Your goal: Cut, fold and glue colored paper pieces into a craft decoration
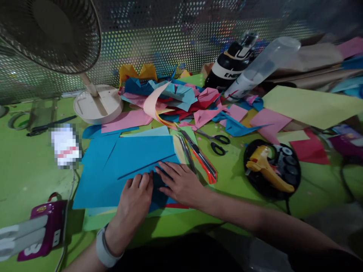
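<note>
A blue sheet of paper (99,181) lies on a stack of coloured sheets, with a narrow raised edge or strip (138,169) running slantwise across it. My left hand (134,200) is on the paper just below that strip, its fingers curled and closed on the blue paper. Beside it, my right hand (183,183) lies flat with its fingers stretched out, pressing on the paper near the strip's right part. The two hands' fingertips almost meet. An orange utility knife (202,160) and metal tweezers (186,151) lie just beyond my right hand.
Scissors (218,145), a yellow glue gun (266,168) on a round black holder, and a heap of cut paper (176,96) lie further off. A fan (98,104), a phone (65,145), a purple power strip (47,230) and two bottles (227,68) stand around the green table.
</note>
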The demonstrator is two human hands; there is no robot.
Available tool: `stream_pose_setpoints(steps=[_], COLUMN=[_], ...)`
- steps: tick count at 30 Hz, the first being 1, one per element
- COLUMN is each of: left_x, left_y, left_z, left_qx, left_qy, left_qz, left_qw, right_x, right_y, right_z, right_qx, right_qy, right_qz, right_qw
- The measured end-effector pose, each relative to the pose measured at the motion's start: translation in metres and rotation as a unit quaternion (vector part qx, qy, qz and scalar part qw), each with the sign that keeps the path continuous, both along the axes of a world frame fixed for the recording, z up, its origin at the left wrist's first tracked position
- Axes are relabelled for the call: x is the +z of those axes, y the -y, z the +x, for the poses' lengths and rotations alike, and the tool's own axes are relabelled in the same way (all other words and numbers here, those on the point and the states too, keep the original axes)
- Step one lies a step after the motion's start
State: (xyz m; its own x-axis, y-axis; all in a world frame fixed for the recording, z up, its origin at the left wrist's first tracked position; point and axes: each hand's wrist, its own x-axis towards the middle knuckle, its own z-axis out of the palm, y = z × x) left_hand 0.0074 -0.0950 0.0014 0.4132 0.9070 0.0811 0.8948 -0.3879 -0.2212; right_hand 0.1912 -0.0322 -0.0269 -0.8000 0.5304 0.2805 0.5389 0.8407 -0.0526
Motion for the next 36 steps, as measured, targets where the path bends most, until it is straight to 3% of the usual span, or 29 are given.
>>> stream_pose_setpoints(steps=[7, 13, 28, 36], left_x=[0.001, -0.003, 0.0, 0.0], left_y=[-0.001, -0.005, -0.005, -0.005], left_z=[-0.002, -0.004, 0.005, 0.001], left_qx=[-0.026, -0.047, -0.028, -0.001], left_qy=[-0.003, 0.063, 0.047, 0.049], left_qz=[-0.008, 0.022, 0.036, 0.004], left_qw=[1.0, 0.997, 0.998, 0.999], right_x=[0.002, 0.005, 0.01, 0.005], right_y=[-0.001, -0.003, -0.008, -0.01], right_z=[-0.001, -0.002, 0.004, 0.011], right_qx=[0.012, 0.021, 0.008, 0.016], right_qy=[0.027, 0.023, 0.027, 0.004], right_qz=[-0.023, -0.017, 0.002, 0.04], right_qw=[0.999, 0.999, 1.0, 0.999])
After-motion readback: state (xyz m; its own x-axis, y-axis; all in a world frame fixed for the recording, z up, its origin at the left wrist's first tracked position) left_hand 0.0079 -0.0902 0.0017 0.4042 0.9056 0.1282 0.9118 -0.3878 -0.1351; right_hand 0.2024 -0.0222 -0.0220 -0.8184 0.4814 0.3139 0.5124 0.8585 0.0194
